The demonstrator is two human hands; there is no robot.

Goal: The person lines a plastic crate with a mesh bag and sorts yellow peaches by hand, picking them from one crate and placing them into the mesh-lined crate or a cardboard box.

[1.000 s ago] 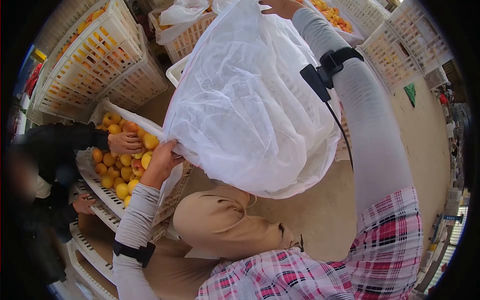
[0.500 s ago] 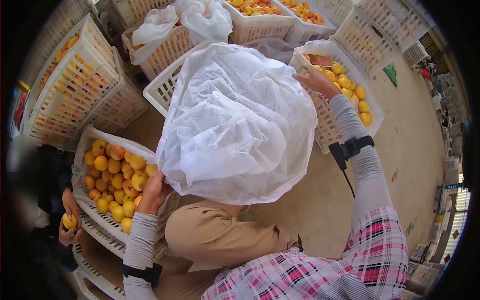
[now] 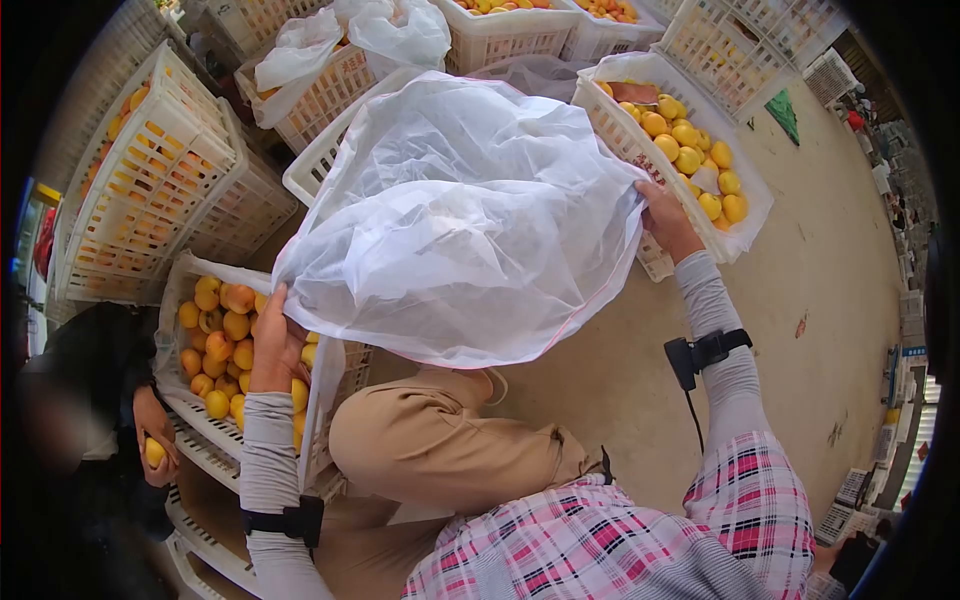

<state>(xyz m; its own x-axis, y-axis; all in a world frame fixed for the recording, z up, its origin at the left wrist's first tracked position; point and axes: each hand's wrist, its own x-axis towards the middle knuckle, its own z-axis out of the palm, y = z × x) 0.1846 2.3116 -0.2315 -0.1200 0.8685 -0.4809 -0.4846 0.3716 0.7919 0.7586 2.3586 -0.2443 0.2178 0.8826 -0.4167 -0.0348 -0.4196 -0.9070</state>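
A large translucent white bag (image 3: 460, 230) is spread wide over a white crate (image 3: 315, 165), hiding most of it. My left hand (image 3: 275, 345) pinches the bag's left edge, above a lined crate of yellow-orange fruit (image 3: 228, 335). On the far side, my right hand (image 3: 665, 218) grips the bag's right edge, close to another lined crate with yellow fruit (image 3: 690, 150). The bag's near rim sags between my two hands, above my bent knee.
Stacked white crates with fruit (image 3: 150, 180) stand at the left. More crates line the back, one topped with plastic (image 3: 405, 35). At the lower left, a co-worker's hands (image 3: 155, 435) hold a yellow fruit. A green scrap (image 3: 783, 115) lies on the floor.
My left hand has moved left and up, over the fruit crate. My right hand has moved down and to the right. The bag's near rim is higher and stretched wider.
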